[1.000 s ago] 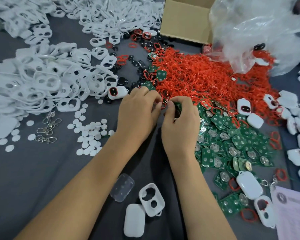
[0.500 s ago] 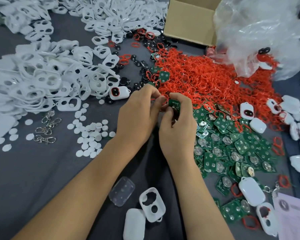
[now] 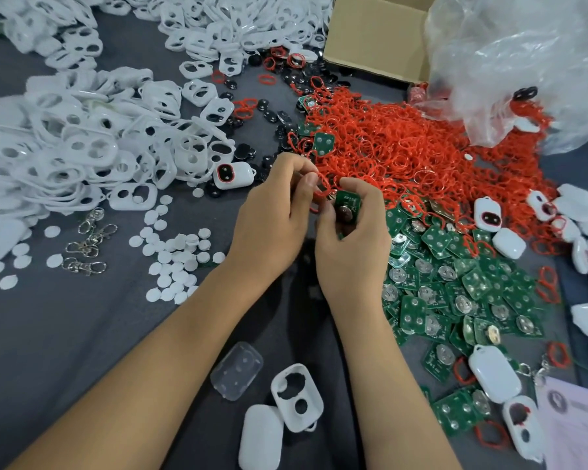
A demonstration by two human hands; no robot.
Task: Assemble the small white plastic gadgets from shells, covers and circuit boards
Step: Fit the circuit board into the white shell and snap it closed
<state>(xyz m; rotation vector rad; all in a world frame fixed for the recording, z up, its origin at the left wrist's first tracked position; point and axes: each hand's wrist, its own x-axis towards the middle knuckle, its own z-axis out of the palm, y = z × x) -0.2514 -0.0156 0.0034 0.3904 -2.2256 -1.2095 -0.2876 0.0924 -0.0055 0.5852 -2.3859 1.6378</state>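
My right hand (image 3: 352, 245) grips a green circuit board (image 3: 347, 206) with a round coin cell showing on it. My left hand (image 3: 272, 218) pinches a thin red ring (image 3: 321, 189) right beside the board, at the near edge of the red ring pile (image 3: 421, 154). Near my forearms lie a clear cover (image 3: 237, 370), a white front shell with two holes (image 3: 297, 396) and a plain white back shell (image 3: 261, 437). Loose green boards (image 3: 455, 293) are heaped to the right.
A big heap of white front shells (image 3: 82, 140) fills the left. White round discs (image 3: 175, 262) and metal clasps (image 3: 89, 244) lie front left. A cardboard box (image 3: 374, 32) and a clear plastic bag (image 3: 523, 62) stand at the back right. Assembled gadgets (image 3: 487, 213) lie along the right.
Both hands have lifted slightly from the pile's edge. The board in my right hand now shows its coin cell, and the red ring is plain between my left fingers.
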